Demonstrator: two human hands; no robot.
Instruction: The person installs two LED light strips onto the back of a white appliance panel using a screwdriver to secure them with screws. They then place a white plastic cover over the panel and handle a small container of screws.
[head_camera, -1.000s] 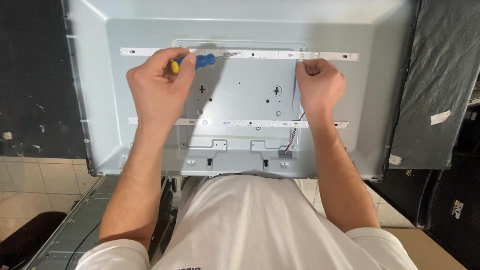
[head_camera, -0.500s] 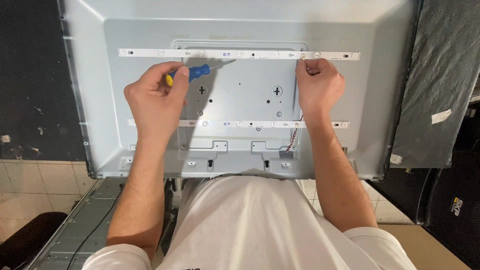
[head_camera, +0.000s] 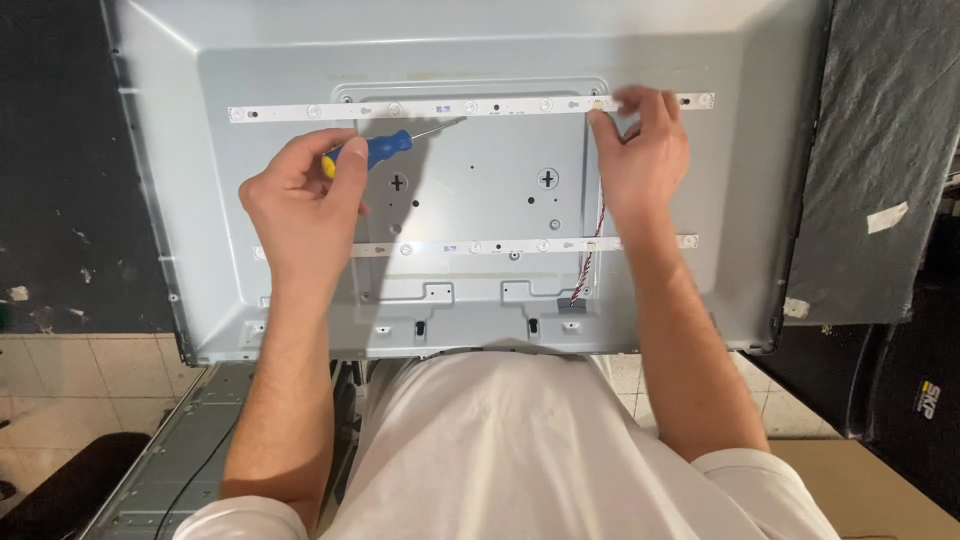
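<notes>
Surroundings: tiled floor (head_camera: 60, 390) at lower left, dark wall (head_camera: 50, 150) to the left, dark grey sheet (head_camera: 880, 150) leaning at right with pale tape scraps on it.
Work surface: pale grey metal back panel of a flat-screen set (head_camera: 480, 290), lying flat in front of me and filling most of the view.
Upper LED strip (head_camera: 440, 108): thin white strip running across the panel near its far edge, studded with small round lenses.
Lower LED strip (head_camera: 480, 246): second white strip, parallel to the first and nearer to me; partly hidden under my left wrist.
Wire (head_camera: 590, 250): twisted red-and-white lead running from the upper strip's right part down past the lower strip to a small connector near the panel's near edge.
Left hand (head_camera: 300, 205): closed around the handle of a screwdriver (head_camera: 385, 148) with a blue and yellow grip; its shaft points right, the tip just below the upper strip.
Right hand (head_camera: 640, 150): fingertips pinching the upper strip near its right end, thumb on the near edge.
Foreground: my white shirt (head_camera: 520, 450) and both bare forearms.
</notes>
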